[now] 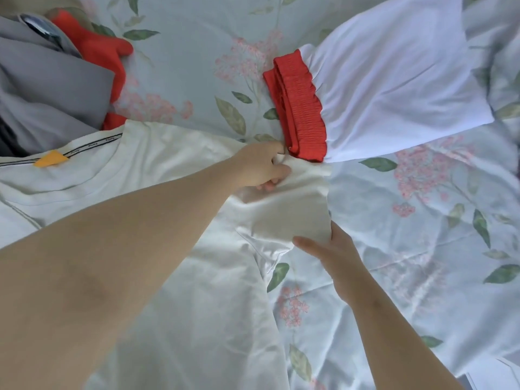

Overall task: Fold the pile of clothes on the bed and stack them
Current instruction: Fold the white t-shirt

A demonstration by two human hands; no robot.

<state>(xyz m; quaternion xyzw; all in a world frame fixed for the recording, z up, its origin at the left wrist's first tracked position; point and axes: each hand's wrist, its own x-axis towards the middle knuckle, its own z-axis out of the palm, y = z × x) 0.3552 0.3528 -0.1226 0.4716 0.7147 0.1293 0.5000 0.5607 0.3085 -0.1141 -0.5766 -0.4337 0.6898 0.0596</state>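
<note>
Our left hand [261, 166] pinches the T-shirt sleeve [287, 212] at its far edge, right hand [334, 254] holds the near hem; we'd fold it leftward.

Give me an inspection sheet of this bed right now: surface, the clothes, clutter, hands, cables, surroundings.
Surface: floral bed sheet, creased.
Job's things: white T-shirt spread out; folded white garment with red waistband beyond it; grey and red pile, unfolded, far left.
Clutter: dark shiny item in the pile, unclear.
Grippers: left hand grips the T-shirt's sleeve near the shoulder; right hand pinches its hem.
Cables: nothing seen.
Surroundings: nothing seen beyond the bed.
</note>
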